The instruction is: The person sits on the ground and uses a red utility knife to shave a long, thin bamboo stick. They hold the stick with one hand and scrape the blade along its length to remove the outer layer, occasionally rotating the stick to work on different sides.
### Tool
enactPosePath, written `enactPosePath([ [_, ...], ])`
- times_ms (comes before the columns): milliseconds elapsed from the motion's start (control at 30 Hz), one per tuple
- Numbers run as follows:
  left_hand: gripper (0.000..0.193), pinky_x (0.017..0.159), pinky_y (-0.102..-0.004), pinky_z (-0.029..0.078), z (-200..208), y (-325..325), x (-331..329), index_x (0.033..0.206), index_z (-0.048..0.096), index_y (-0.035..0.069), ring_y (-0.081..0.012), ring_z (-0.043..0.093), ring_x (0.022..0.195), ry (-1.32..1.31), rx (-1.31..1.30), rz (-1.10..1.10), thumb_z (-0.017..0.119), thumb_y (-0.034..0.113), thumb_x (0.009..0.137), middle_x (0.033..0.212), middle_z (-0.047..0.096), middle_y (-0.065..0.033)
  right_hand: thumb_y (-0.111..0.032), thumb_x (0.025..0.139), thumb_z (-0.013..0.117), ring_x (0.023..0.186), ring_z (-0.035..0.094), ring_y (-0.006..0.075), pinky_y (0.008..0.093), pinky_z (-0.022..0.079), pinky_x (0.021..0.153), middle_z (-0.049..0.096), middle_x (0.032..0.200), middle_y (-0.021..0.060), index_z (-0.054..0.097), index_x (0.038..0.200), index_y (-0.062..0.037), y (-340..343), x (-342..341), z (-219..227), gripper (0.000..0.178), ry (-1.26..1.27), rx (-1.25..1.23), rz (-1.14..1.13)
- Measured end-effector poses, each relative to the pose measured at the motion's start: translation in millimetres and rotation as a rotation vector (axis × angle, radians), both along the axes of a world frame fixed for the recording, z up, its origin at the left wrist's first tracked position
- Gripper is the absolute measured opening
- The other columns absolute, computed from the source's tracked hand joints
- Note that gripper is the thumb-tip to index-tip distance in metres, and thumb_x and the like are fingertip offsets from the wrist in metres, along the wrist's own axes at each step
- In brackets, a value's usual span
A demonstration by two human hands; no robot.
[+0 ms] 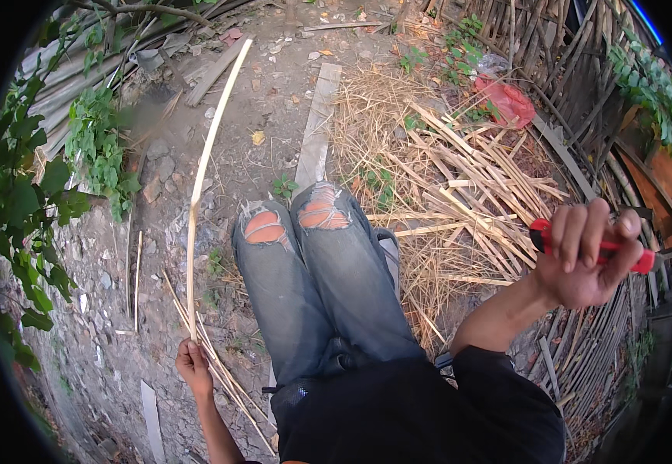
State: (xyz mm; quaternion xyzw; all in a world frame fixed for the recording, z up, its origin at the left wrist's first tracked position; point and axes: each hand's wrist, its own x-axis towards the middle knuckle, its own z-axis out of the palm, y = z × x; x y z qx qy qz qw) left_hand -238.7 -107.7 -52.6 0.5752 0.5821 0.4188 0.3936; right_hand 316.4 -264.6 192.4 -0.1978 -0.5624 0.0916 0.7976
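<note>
My left hand is closed around the lower end of a long, pale bamboo strip. The strip stands up away from me, slightly bent at a node near its middle. Off to the right, my right hand is raised with its fingers curled around a red-and-black utility knife. Its blade is hard to make out. The two hands are far apart, and the knife does not touch the strip. Between them are my legs in torn jeans.
A pile of split bamboo strips lies ahead to the right on straw-like shavings. More thin strips lie beside my left hand. A flat board extends beyond my knees. Leafy vines hang left; a stick fence stands right.
</note>
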Motion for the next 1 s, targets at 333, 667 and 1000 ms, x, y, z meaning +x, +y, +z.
enactPosePath([
  [333, 0.05, 0.072, -0.0572, 0.044, -191, -188, -129, 0.1, 0.06, -0.007, -0.0496, 0.058, 0.081, 0.793, 0.053, 0.591, 0.04, 0.037, 0.112, 0.089, 0.063, -0.0304, 0.011, 0.076, 0.051, 0.039, 0.051, 0.0074, 0.0221, 0.045, 0.035, 0.042, 0.047, -0.0015, 0.044, 0.056, -0.0094, -9, -49, 81, 0.03, -0.461, 0.477, 0.355],
  [667, 0.053, 0.091, -0.0619, 0.047, -262, -244, -165, 0.134, 0.048, -0.003, -0.0521, 0.063, 0.105, 1.09, -0.387, 0.529, 0.053, 0.038, 0.101, 0.114, 0.065, -0.0303, 0.0, 0.083, 0.041, 0.037, 0.034, 0.0063, 0.0223, 0.033, 0.038, 0.039, 0.046, -0.0036, 0.051, 0.073, -0.0129, 15, -87, 75, 0.019, -0.279, 0.497, -0.083],
  [1000, 0.059, 0.089, -0.0522, 0.052, -223, -117, -91, 0.142, 0.047, -0.002, -0.0434, 0.065, 0.102, 0.793, -0.264, 0.301, 0.061, 0.033, 0.097, 0.117, 0.062, -0.0277, -0.001, 0.082, 0.059, 0.036, 0.048, 0.007, 0.0207, 0.045, 0.036, 0.063, 0.076, 0.0021, 0.047, 0.058, -0.0096, 26, -31, 43, 0.028, -0.128, 0.459, 0.094],
])
